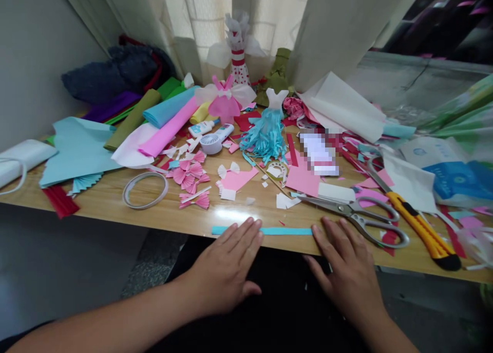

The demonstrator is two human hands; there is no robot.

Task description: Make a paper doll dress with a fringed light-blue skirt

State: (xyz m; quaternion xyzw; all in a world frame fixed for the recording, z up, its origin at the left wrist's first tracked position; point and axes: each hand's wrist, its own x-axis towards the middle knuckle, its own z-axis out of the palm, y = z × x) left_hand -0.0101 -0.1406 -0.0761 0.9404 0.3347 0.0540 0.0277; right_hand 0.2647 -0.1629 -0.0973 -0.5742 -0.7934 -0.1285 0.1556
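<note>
Head view: wooden table (154, 215), cluttered with paper and craft bits. Left hand (227, 263) flat, fingers outstretched together; right hand (348, 258) fingers down near the front edge, thumb apart, below the edge. Hands are apart from each other, neither closed on anything. Yellow cutter (418, 224) and scissors (346, 209) lie right, scissors just beyond right hand. Blue strip (287, 231) lies flat along the table's front edge, left fingers across it, right fingertips at its right end. Long axis runs left-right, roughly parallel to that edge; left end sticks out past left hand. Looks like paper: probably light, soft, easily creased or torn; best pinched at the ends. Tiny red scrap (282, 223) just beyond it.
</note>
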